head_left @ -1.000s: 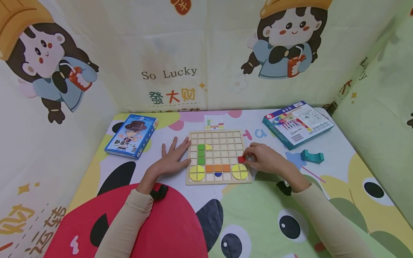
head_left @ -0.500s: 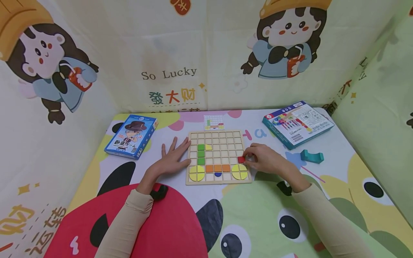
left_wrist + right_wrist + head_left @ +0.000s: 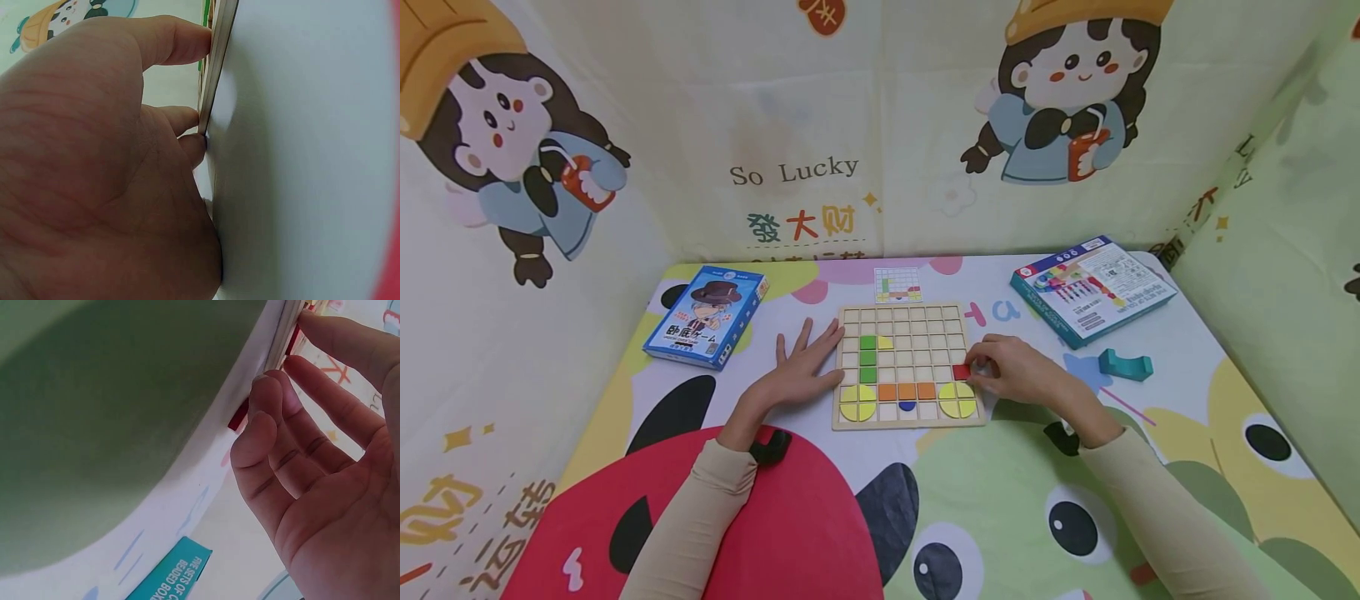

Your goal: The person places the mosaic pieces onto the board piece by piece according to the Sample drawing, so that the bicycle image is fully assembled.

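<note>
A wooden grid board (image 3: 916, 333) lies mid-table, holding green square tiles (image 3: 868, 357), a light yellow piece (image 3: 885, 342), a row of orange squares (image 3: 907, 392), a blue half-round piece (image 3: 907, 406) and two yellow circles made of quarters (image 3: 858, 403). With fingers spread, my left hand (image 3: 801, 368) rests against the board's left edge. Thumb and index finger of my right hand (image 3: 1018, 367) pinch a red square tile (image 3: 961, 372) at the board's right side. The right wrist view shows a second red piece (image 3: 239, 415) by the other fingertips, partly hidden.
Behind the board lies a small pattern card (image 3: 898, 285). A blue game box (image 3: 706, 317) sits at the left. To the right are a teal-edged box (image 3: 1093, 289) and a curved teal block (image 3: 1126, 365). A printed cloth wall (image 3: 910, 125) rises behind the table.
</note>
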Motion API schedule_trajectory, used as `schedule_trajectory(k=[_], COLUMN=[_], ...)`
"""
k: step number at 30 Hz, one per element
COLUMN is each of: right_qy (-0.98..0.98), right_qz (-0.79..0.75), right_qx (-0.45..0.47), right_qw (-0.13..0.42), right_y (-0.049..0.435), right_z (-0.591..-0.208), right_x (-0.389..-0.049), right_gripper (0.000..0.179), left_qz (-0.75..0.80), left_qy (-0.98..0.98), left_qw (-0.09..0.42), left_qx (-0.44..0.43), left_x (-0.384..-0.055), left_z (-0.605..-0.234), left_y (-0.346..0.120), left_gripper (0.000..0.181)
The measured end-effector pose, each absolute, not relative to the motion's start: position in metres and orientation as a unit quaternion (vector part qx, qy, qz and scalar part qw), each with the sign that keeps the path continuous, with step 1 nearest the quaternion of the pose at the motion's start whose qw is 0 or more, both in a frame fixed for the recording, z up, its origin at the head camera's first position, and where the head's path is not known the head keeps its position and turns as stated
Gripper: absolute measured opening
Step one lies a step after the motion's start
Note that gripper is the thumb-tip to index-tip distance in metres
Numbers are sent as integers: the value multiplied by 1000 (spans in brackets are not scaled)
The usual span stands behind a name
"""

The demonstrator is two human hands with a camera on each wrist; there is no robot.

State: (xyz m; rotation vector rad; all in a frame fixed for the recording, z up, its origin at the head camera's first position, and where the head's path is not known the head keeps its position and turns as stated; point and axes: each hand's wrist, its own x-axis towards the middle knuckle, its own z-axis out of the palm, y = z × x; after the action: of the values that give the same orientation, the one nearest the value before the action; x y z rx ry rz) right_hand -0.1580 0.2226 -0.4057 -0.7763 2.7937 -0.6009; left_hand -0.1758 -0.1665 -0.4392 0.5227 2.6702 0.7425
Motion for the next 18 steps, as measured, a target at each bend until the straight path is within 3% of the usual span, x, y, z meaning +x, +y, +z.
schedule_trajectory(k=[18], right_qy=[950], right_qz=[-213], right_qx=[-212], right_qw=[89], right_y=[239], right_z=[-399], right_x=[-171], right_gripper=[26], left_qz=[262], left_qy=[934], left_qw=[160], left_qx=[181], left_x=[-176], left_z=[-439], left_y=[-167], left_gripper=[85])
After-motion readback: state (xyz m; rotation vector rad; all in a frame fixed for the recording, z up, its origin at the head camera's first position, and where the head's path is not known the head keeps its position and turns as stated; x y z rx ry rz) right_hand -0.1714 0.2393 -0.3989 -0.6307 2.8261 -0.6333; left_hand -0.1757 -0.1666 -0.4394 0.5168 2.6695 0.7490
